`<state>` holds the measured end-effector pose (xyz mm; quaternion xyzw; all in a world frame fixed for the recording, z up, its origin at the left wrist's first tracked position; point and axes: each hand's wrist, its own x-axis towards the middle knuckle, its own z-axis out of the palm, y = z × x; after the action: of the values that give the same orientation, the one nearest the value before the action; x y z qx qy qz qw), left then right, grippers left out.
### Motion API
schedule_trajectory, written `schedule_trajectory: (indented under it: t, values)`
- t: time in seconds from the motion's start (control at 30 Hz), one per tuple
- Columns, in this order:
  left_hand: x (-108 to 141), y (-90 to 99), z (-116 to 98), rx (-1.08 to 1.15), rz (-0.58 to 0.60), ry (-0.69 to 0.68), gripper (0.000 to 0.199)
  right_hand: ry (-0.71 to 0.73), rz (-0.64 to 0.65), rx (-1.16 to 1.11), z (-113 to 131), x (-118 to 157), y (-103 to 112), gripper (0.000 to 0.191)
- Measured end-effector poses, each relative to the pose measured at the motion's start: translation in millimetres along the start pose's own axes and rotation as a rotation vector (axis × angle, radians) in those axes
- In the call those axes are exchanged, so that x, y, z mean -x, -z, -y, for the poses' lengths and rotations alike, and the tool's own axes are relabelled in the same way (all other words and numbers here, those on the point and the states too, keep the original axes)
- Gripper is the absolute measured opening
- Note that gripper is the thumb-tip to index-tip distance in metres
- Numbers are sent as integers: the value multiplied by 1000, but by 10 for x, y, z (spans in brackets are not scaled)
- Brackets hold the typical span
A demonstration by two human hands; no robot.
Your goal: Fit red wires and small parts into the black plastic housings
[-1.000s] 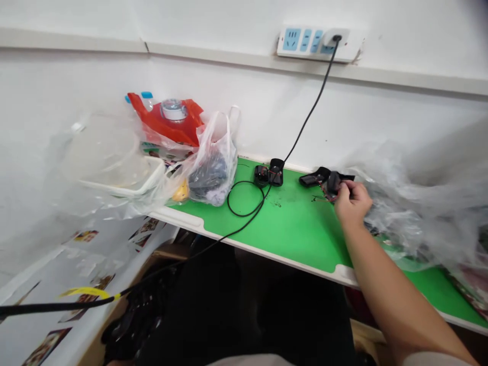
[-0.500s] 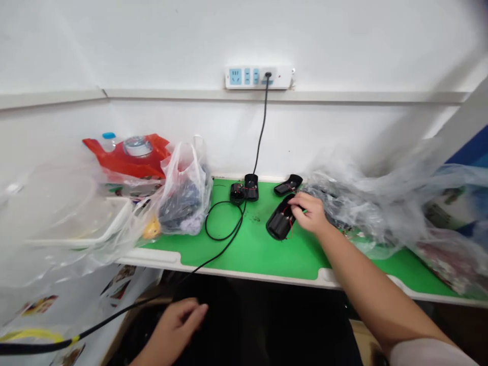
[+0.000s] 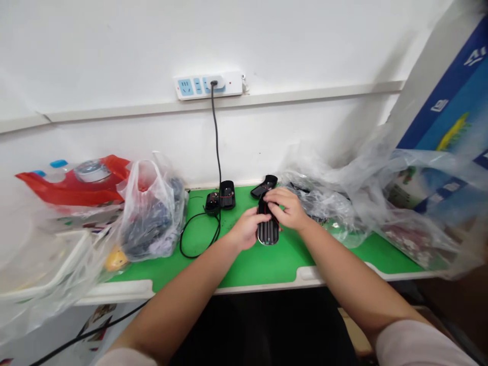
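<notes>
"Where are the hands?"

"Over the middle of the green mat (image 3: 247,269). The left hand (image 3: 246,230) presses its fingers on the left side of a black casing (image 3: 268,233), and the right hand (image 3: 288,209) curls over the casing's far end. Both grasp it; neither is released."

"Which way does the casing point?"

"Its long axis runs front to back, toward the wall, with the ribbed end nearest the person. I cannot tell whether it touches the mat."

"How far along does the work look?"

"1 casing is in hand, with a trace of red wire at its far end. Beyond it, 2 black units (image 3: 221,200) sit side by side, with a red wire across them. A black cord (image 3: 194,239) loops on the mat beside them, and another line climbs the wall to a power strip (image 3: 209,85), where a plug sits in a socket. A 4th black piece (image 3: 265,185) lies near the wall. I cannot tell which pieces are finished."

"What else is close?"

"Clear plastic (image 3: 324,206) bunches to the right of the hands. A white bag (image 3: 152,216) holding dark items stands to the left, with a red bag (image 3: 72,185) beyond it."
</notes>
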<state>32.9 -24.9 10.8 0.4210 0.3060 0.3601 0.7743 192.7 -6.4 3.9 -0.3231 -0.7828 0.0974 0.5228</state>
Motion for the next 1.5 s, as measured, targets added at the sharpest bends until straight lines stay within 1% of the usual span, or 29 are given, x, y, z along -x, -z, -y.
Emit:
schedule_trajectory:
  t: [0.1,0.2,0.27,0.3,0.33,0.37,0.4,0.43,0.5,0.53,0.57,0.63,0.8,0.9,0.97,1.03,1.1,1.13,1.17,1.2,1.23,1.27,1.3,1.33,1.37,1.4,1.43,1.5]
  values:
    - [-179,-6,-48,30,-50,-101,30,-136,-200,-139,2,-35,35,28]
    - [-225,85,-87,89,-104,-161,27,-290,-362,-328,-68,-57,10,28]
    - [-189,169,-121,111,-120,-174,26,-450,-445,-474,-150,-66,-38,26]
    - [-161,208,-143,116,-116,-181,26,-559,-448,-542,-189,-67,-67,24]
    - [-131,241,-167,120,-106,-189,26,-681,-407,-602,-218,-65,-98,22]
    - [-104,267,-193,126,-96,-199,26,-802,-323,-657,-234,-60,-128,21]
    - [-82,286,-218,135,-90,-212,25,-903,-211,-714,-236,-52,-156,20]
    - [-67,299,-240,147,-88,-225,25,-973,-89,-779,-224,-42,-180,20]
    - [-57,312,-270,166,-75,-241,24,-1020,117,-927,-175,-20,-211,24]
    - [-59,316,-278,168,-68,-245,24,-1015,179,-993,-148,-10,-216,25]
    - [-63,320,-281,165,-62,-244,24,-1010,211,-1040,-125,-3,-215,25]
    - [-73,331,-281,153,-66,-241,24,-1013,196,-1064,-100,4,-197,22]
    - [-99,378,-287,147,-128,-292,27,-1013,-19,-976,-141,-7,-135,24]
    - [-140,409,-276,150,-224,-340,29,-952,-146,-901,-170,-21,-130,29]
    - [-179,420,-243,143,-309,-359,32,-877,-235,-794,-178,-29,-150,30]
    - [-216,420,-193,129,-377,-363,35,-781,-302,-627,-169,-31,-180,27]
    - [-242,413,-141,115,-405,-339,35,-667,-357,-413,-131,-26,-201,22]
    - [-248,410,-120,111,-408,-319,33,-587,-379,-300,-101,-21,-201,19]
    - [-251,408,-106,110,-408,-299,31,-487,-384,-198,-64,-15,-192,16]
    - [-249,409,-101,113,-408,-284,30,-374,-358,-120,-25,-8,-172,13]
    - [-245,413,-103,118,-408,-274,29,-260,-298,-75,14,-1,-144,11]
    - [-239,420,-112,125,-406,-270,29,-162,-211,-71,48,6,-108,10]
    - [-232,428,-126,134,-397,-266,30,-96,-116,-108,71,12,-67,11]
    - [-223,436,-142,143,-381,-257,31,-73,-42,-181,81,18,-26,14]
    - [-214,442,-158,151,-360,-247,31,-93,-12,-271,76,21,14,17]
    - [-204,444,-171,154,-338,-240,31,-148,-38,-359,56,22,50,21]
    - [-194,440,-180,155,-317,-237,31,-224,-108,-433,25,21,83,24]
    - [-175,419,-182,147,-282,-247,32,-380,-290,-528,-49,11,133,30]
